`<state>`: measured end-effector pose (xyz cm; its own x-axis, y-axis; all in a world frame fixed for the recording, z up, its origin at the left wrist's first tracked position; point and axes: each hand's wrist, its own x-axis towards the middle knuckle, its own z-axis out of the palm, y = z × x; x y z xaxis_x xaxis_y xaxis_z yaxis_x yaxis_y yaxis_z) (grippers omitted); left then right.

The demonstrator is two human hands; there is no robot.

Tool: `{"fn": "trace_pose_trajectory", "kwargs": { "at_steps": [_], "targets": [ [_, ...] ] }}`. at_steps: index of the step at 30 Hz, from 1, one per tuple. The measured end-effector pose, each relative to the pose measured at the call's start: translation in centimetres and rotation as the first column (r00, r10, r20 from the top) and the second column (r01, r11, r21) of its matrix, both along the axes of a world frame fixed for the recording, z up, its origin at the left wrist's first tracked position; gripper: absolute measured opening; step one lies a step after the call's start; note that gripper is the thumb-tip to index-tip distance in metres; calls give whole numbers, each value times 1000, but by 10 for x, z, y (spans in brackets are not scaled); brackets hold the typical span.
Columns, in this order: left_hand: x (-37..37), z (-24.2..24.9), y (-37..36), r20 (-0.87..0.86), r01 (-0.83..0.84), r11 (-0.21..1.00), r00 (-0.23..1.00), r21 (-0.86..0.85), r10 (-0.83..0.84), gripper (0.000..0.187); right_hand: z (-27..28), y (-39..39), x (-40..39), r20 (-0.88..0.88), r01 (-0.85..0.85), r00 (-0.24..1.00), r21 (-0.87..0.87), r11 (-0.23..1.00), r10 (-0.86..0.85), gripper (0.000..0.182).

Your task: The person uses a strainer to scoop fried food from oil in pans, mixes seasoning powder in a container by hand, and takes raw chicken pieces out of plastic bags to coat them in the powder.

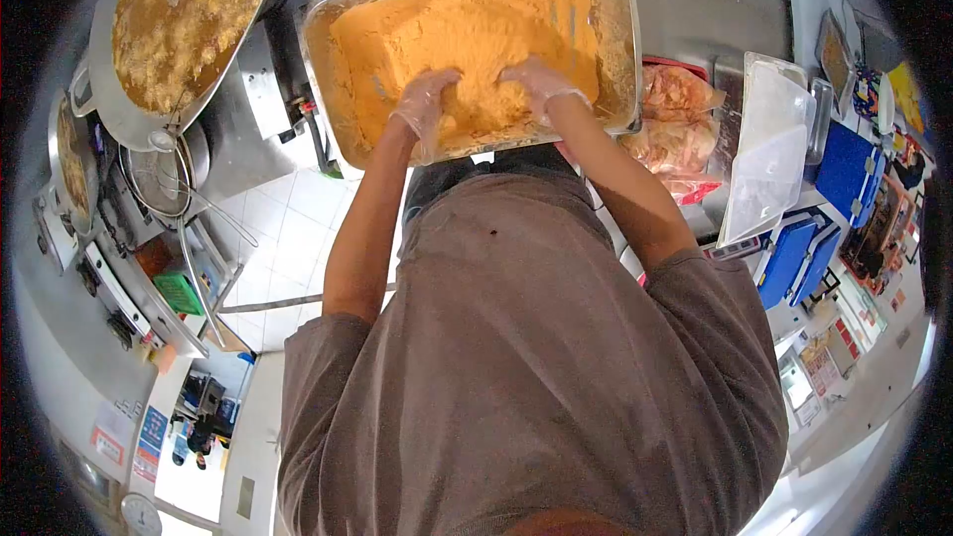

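A large clear plastic tub [623, 10] holds a bed of orange breading flour [476, 25]. Both my hands wear thin clear gloves and are sunk into the flour at the near side of the tub. My left hand [427, 102] curls into it, with the thumb turned inward and clumps of flour at the fingers. Facing it from the right, my right hand [541, 85] also curls into the flour, thumb inward. The flour is heaped between and beyond them, and most of the fingertips are buried.
Raw meat in plastic bags [675, 129] lies right of the tub, beside an upright translucent lid [769, 149]. To the left stands a big pot of bubbling oil [194, 15] with pale pieces frying. Below it hangs a wire strainer [159, 179]. Blue containers [844, 174] are at far right.
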<state>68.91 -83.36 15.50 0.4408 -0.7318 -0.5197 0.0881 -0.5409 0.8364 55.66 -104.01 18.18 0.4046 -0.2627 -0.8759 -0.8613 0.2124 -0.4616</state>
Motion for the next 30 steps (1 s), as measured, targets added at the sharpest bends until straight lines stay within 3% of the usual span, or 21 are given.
{"fn": "trace_pose_trajectory", "kwargs": {
  "at_steps": [1,2,4,5,7,9,12,15,18,21,23,25,27,29,30],
  "targets": [
    [3,-2,2,106,43,997,994,-66,-36,40,-4,-3,1,39,-91,995,-131,987,97,50],
    [20,-13,6,328,233,969,925,-85,-194,44,-2,-10,6,67,-172,978,-264,949,196,53],
    [42,-25,17,520,347,938,801,1,-297,50,16,-23,10,130,-262,934,-384,885,333,55],
    [51,-15,19,505,276,959,820,63,-269,52,71,-31,21,177,-285,912,-372,883,369,53],
    [66,9,7,502,70,973,847,220,-174,57,90,-46,25,180,-278,912,-388,879,368,53],
    [78,29,-9,538,-203,897,842,393,-45,60,51,-64,22,105,-213,954,-424,880,281,56],
    [93,4,-29,380,-59,783,895,620,-233,61,13,-56,34,32,-83,994,-425,901,106,65],
    [75,-102,-49,537,269,759,571,593,-621,56,-14,-35,48,-10,31,999,-410,911,-38,74],
    [52,-43,-72,562,310,810,596,498,-574,50,-43,-15,48,38,17,999,-361,932,-4,60],
    [62,-59,-49,697,443,897,643,2,-319,49,-48,-7,43,116,-16,992,-271,962,49,45],
    [59,3,-30,450,364,930,838,-38,-310,47,-4,-10,31,170,-12,985,-116,993,32,45],
    [67,16,-11,475,411,906,781,96,-405,46,1,-32,8,286,-157,938,-161,974,198,51],
    [70,-15,21,673,475,776,414,415,-613,45,-55,-58,-26,366,-375,742,-467,801,561,53],
    [53,-19,27,449,146,817,775,558,-445,44,-80,-55,-32,53,-434,880,-318,843,472,52],
    [42,-22,27,338,-2,764,898,645,-283,44,-86,-50,-34,-40,-471,873,-322,821,485,51]
  ]
}}
